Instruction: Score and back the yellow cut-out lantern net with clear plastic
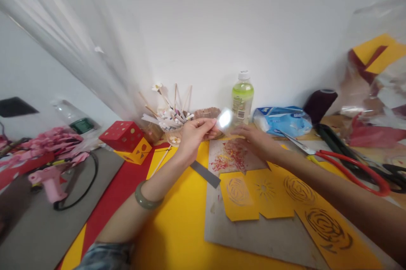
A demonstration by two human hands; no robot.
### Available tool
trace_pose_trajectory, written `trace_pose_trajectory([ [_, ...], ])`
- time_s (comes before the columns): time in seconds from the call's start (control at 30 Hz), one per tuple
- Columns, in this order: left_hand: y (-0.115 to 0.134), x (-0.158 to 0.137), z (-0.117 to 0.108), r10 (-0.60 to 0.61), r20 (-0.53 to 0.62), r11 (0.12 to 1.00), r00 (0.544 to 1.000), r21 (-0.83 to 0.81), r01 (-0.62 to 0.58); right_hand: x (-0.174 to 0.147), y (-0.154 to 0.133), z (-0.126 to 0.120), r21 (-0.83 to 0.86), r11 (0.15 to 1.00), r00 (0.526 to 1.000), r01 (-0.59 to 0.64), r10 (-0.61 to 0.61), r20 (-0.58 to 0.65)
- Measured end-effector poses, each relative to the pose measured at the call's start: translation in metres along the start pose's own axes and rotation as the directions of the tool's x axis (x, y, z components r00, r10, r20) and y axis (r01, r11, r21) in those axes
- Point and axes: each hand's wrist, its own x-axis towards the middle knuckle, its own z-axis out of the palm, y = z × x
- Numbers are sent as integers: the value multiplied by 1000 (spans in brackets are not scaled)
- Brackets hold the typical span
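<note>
My left hand (197, 135) is closed in a pinch on a small clear, shiny piece of plastic (224, 119) that catches a bright glare. Just to its right, my right hand (249, 133) reaches in with blurred fingers; whether they grip the plastic's edge I cannot tell. Below the hands lies a grey board (250, 236) with red and yellow paper scraps (230, 155) on it. A yellow card strip (265, 189) with cut-out swirl and ray patterns rests on the board, its right part under my right forearm. A dark grey strip (205, 174) lies below my left wrist.
Along the wall stand a basket of white sticks (173, 119), a green-drink bottle (242, 98), a blue tissue pack (282, 121) and a dark thread cone (320, 105). Red-handled scissors (352, 164) lie right. Left are a red-and-yellow box (122, 136) and a pink glue gun (49, 183).
</note>
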Motion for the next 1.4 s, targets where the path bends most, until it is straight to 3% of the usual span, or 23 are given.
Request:
trace_pose_trajectory([
  [0.13,-3,-3,5,7,31,995,1000,96,-10,-4,-4,-27,-8,1000,999,-21,21,-36],
  [0.23,-6,-9,12,31,91,982,995,181,-47,-19,-10,-47,113,974,978,-195,201,-50],
  [0.3,-9,-15,17,42,143,971,989,226,-74,-34,-16,-55,335,864,922,-377,385,43],
  [0.4,-12,-23,23,6,256,960,967,269,-78,-58,-24,-57,557,677,871,-481,442,216],
  [0.63,-20,-27,25,-173,518,935,838,353,-25,-89,-26,-56,608,570,823,-553,488,292],
  [0.83,-38,-23,24,-429,489,898,759,320,302,-92,-33,-50,513,625,808,-589,458,371],
  [0.9,-41,-24,25,-480,459,873,748,330,358,-93,-32,-46,489,642,807,-590,451,381],
  [1.1,-46,-31,31,-507,392,839,767,429,335,-98,-22,-36,442,692,820,-571,453,351],
  [1.27,-51,-33,34,-537,318,779,781,542,315,-99,-18,-31,418,677,791,-605,455,409],
  [1.4,-53,-33,38,-543,290,765,788,559,321,-102,-15,-31,381,732,819,-565,441,367],
])
